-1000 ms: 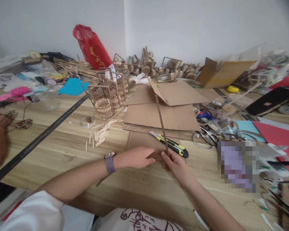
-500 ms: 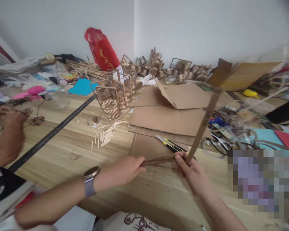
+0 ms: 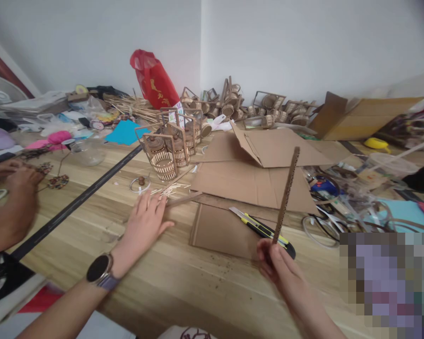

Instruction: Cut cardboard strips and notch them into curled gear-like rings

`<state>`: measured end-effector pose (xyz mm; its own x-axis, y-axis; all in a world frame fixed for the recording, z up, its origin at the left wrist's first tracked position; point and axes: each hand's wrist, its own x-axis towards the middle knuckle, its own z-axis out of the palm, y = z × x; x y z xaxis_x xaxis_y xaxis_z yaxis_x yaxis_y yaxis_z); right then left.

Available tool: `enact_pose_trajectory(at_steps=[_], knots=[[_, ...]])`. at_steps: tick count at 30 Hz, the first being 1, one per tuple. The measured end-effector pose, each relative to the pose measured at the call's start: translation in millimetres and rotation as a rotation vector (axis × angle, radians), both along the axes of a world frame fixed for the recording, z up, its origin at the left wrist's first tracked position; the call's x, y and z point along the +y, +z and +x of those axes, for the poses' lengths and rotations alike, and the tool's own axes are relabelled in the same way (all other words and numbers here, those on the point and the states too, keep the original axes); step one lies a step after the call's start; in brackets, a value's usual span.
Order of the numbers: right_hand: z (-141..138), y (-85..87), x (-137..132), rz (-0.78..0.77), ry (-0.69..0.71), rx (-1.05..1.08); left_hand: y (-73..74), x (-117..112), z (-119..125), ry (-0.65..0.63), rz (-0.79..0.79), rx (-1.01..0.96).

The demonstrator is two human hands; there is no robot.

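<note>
Cardboard strip: long brown corrugated cardboard strip, now upright beside the yellow-black utility knife, pinched by right hand.
Left hand: left hand has let go, fingers spread over a second strip.

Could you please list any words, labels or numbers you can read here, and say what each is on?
None can be read.
Red bag: gold markings, too blurred.
White tag on the wooden cage: print too small.
Watch face: dark, no digits.

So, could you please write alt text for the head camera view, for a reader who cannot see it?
The right hand holds a cardboard strip upright over a cluttered wooden table, while the open left hand lies by a second strip. A yellow utility knife rests on flat cardboard between them.
</note>
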<state>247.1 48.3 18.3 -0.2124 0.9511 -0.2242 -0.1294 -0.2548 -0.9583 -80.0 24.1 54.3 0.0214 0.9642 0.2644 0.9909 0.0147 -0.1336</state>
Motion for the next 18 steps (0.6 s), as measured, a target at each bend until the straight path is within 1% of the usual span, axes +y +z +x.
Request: enact_pose_trajectory(at_steps=[1, 2, 3, 4, 6, 7, 8, 10, 11, 13, 16, 18], knots=[[-1.0, -0.8, -0.9, 0.003, -0.015, 0.029, -0.6, -1.7, 8.1, -0.048, 0.049, -0.071], [-1.9, -1.5, -1.8, -0.001, -0.028, 0.051, -0.8, -4.0, 19.6, -0.094, 0.060, -0.177], [-2.7, -2.1, -3.0, -0.008, -0.031, 0.066, -0.7, -6.7, 34.0, -0.141, 0.021, -0.307], [-3.4, -2.4, -4.4, -0.013, -0.022, 0.077, -0.4, -9.5, 50.7, -0.197, -0.055, -0.456], [-4.7, -1.6, -8.2, -0.008, 0.031, 0.091, 0.8, -14.2, 85.9, -0.306, -0.259, -0.758], [-5.7, -0.4, -10.6, 0.005, 0.063, 0.092, 1.4, -15.6, 102.3, -0.338, -0.344, -0.893], [-6.9, 1.2, -13.1, 0.020, 0.108, 0.083, 1.6, -16.2, 116.6, -0.340, -0.401, -1.013], [-10.0, 4.4, -17.7, 0.038, 0.201, 0.030, 0.2, -14.8, 137.5, -0.337, -0.461, -1.196], [-11.6, 5.6, -19.6, 0.032, 0.241, 0.022, -1.6, -13.0, 144.0, -0.334, -0.470, -1.259], [-14.2, 6.4, -22.2, 0.026, 0.258, 0.040, -6.9, -8.7, 150.7, -0.337, -0.460, -1.339], [-14.7, 5.2, -24.4, 0.028, 0.288, 0.072, -15.6, -4.7, 151.5, -0.341, -0.441, -1.412], [-13.5, 4.5, -25.2, 0.039, 0.333, 0.080, -19.2, -4.8, 150.2, -0.342, -0.468, -1.481]])
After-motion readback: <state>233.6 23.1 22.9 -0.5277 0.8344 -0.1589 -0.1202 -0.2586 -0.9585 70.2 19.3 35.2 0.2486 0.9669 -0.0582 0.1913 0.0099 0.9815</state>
